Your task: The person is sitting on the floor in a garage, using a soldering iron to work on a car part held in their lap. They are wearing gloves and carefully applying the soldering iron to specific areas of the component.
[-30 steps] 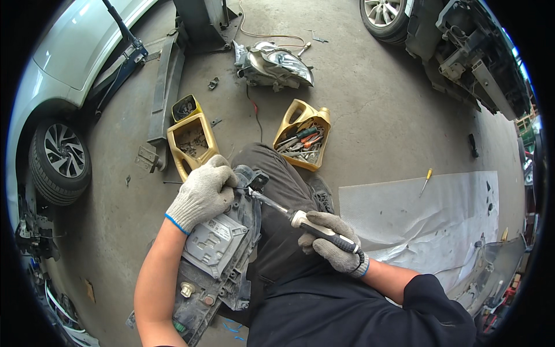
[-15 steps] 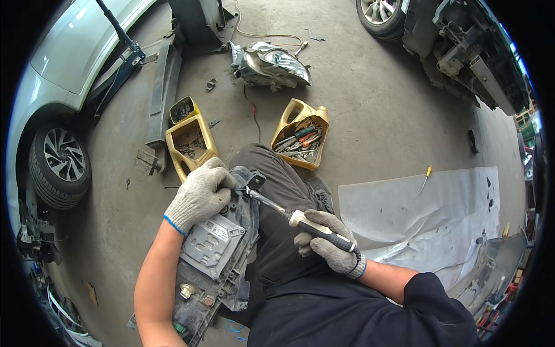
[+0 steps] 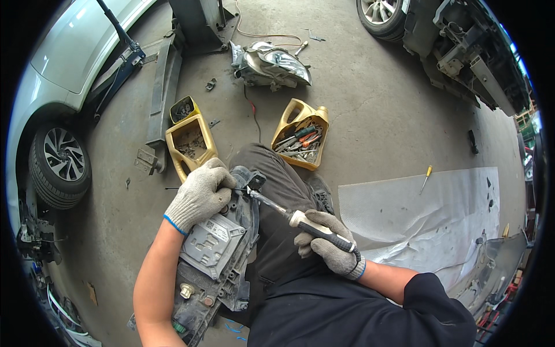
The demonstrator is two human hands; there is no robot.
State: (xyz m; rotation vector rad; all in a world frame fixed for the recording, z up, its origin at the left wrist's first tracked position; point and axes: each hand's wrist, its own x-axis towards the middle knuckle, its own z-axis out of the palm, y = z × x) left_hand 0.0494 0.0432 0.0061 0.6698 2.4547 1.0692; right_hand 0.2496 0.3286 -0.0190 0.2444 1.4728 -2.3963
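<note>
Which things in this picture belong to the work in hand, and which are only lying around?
In the work:
White-and-black-handled tool, in the right hand
Thin dark rod, in the left hand
Dark housing on the lap

Apparently just lying about:
Headlamp
Cut-open jug of tools
Yellow-handled screwdriver
Pale sheet

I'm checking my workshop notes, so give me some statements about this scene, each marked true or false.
1. The tool-filled container stands right of the container of small parts. True.
2. The left hand grips the black-and-white tool handle. False: the right hand grips that handle.
3. A headlight lies beyond both containers. True.
4. The yellow-handled screwdriver lies in a container. False: that screwdriver lies at the edge of the pale sheet.
</note>
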